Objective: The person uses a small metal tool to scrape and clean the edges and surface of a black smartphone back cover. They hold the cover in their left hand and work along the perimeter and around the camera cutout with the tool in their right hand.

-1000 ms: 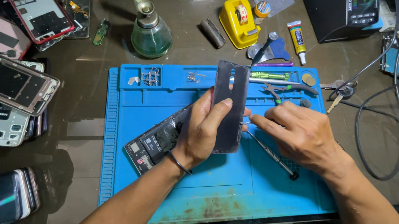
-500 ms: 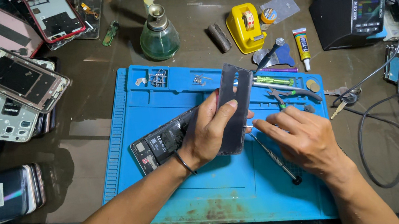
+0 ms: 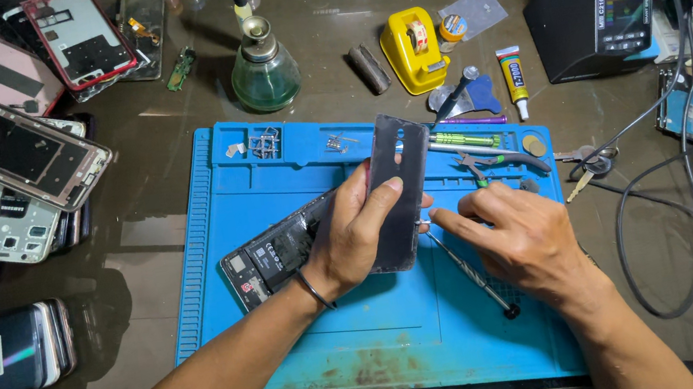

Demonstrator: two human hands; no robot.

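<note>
left hand (image 3: 359,240) grips a dark flat rectangular phone back panel (image 3: 398,189) above the blue silicone work mat (image 3: 217,240); right hand (image 3: 522,237), holding nothing, fingertip meets the panel's edge beside a thin metal screwdriver (image 3: 471,274).

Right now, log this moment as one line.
left hand: holds dark back cover | right hand: fingertip at cover edge | open phone under cover on blue mat | screwdriver by right hand

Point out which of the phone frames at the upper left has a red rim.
The upright phone frame at the table's top edge: its rim is red, whereas the tilted frame below it is silver-rimmed.
</note>
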